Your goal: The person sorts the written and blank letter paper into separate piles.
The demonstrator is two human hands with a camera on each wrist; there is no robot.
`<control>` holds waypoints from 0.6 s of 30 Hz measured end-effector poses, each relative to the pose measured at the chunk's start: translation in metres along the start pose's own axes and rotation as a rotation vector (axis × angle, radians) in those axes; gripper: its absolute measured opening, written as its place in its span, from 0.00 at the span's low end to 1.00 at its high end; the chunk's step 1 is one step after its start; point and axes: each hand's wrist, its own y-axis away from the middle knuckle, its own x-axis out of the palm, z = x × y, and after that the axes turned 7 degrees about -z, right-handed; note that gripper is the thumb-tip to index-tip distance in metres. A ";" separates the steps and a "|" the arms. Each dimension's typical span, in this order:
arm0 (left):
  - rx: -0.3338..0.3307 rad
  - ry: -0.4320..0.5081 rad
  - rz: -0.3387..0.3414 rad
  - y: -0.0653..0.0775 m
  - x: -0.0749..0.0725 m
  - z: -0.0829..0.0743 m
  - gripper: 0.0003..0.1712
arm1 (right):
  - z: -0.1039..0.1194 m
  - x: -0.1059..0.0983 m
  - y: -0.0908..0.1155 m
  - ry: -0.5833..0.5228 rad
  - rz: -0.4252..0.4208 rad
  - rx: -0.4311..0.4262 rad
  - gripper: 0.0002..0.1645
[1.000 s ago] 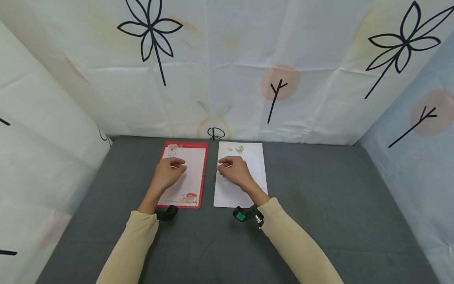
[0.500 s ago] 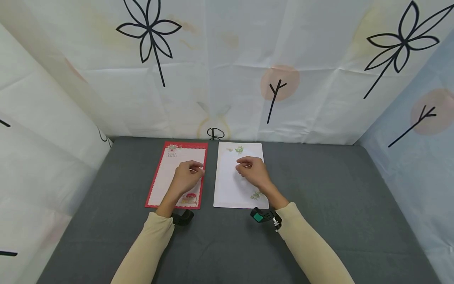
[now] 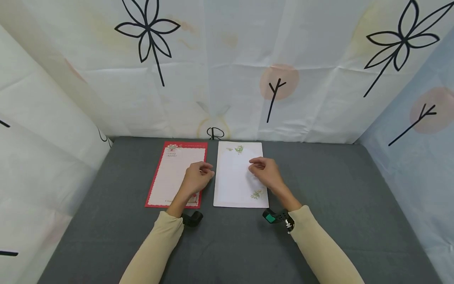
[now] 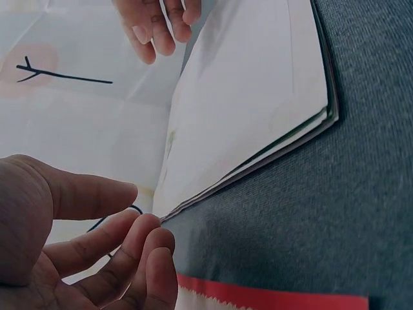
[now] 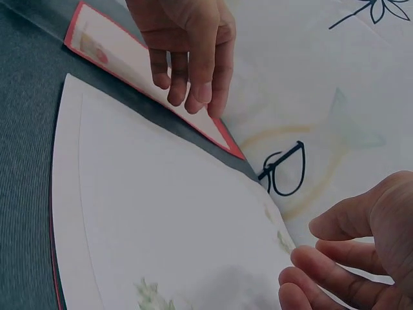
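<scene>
The surface is covered in dark grey cloth, and its far edge is met by a pale back hanging. It is flanked by a whitish left hanging and a bluish right hanging. The back hanging is visibly creased and is printed with two black-outlined flowers, a pink disc overlaid by a black twig, and, low down by the surface, a faint yellow ring. A similar disc and twig are printed on the right hanging. Short black strokes are seen along the left hanging's outer side. Everything is softly lit, with weak shadows.
</scene>
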 end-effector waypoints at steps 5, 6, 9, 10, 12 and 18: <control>-0.018 0.001 -0.012 0.000 0.006 -0.002 0.13 | -0.008 -0.012 0.002 0.003 -0.021 0.017 0.18; -0.022 0.001 -0.014 0.000 0.008 -0.003 0.12 | -0.011 -0.014 0.002 0.006 -0.026 0.016 0.18; -0.035 0.000 -0.023 0.000 0.010 -0.003 0.12 | -0.017 -0.020 0.002 0.018 -0.038 0.025 0.19; -0.039 -0.002 -0.025 0.000 0.011 -0.003 0.13 | -0.019 -0.022 0.002 0.022 -0.042 0.026 0.19; -0.052 -0.003 -0.031 -0.001 0.013 -0.002 0.13 | -0.023 -0.026 0.003 0.044 -0.055 0.030 0.19; -0.080 -0.004 -0.041 -0.003 0.019 -0.001 0.15 | -0.030 -0.034 0.006 0.114 -0.092 0.043 0.20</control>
